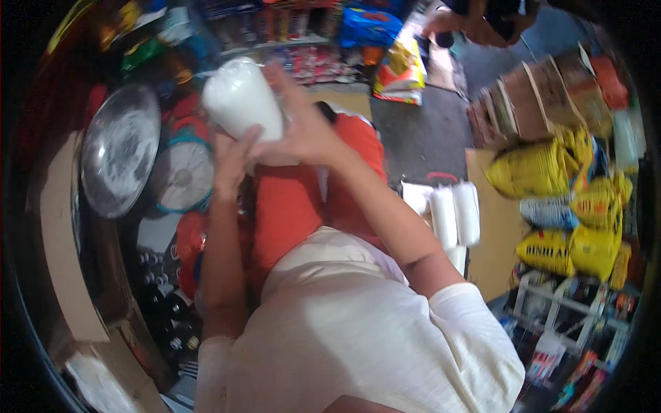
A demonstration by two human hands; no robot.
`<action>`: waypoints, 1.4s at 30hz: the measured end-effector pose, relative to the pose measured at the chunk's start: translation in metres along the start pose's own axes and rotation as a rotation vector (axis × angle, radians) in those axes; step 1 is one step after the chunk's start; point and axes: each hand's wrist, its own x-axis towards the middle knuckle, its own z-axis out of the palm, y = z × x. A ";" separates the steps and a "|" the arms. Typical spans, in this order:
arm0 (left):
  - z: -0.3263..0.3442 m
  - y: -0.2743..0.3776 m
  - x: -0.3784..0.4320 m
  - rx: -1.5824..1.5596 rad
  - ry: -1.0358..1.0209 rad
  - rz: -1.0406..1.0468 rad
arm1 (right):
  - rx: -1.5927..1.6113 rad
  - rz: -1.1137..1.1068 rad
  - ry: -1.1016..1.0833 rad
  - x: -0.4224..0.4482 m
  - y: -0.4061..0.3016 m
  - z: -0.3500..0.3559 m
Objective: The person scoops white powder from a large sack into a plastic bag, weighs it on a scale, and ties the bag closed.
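A clear plastic bag packed full of white material is held up in front of me, tilted, with its gathered end towards the top. My left hand grips its lower left side. Around its lower right side and bottom curves my right hand, the fingers blurred and extended along the bag. Left of the bag stands a round metal basin with white residue inside. Between basin and left forearm is a dial scale with a teal rim.
White filled bags lie to my right beside a cardboard sheet. Beyond are yellow bags and cardboard boxes. Dark bottles stand lower left. Another person's hands hold something dark at the top right.
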 end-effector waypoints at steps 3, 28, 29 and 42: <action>0.028 0.026 -0.013 -0.757 -0.284 -0.207 | 0.202 0.127 0.118 -0.014 -0.006 -0.019; -0.007 -0.044 -0.015 1.197 -0.129 0.327 | -0.373 1.411 1.072 -0.402 -0.074 -0.285; -0.006 -0.043 -0.017 1.207 -0.119 0.318 | -0.299 1.411 1.157 -0.410 -0.072 -0.280; -0.021 -0.051 -0.016 1.078 -0.088 0.374 | -0.123 1.188 2.001 -0.446 -0.042 -0.191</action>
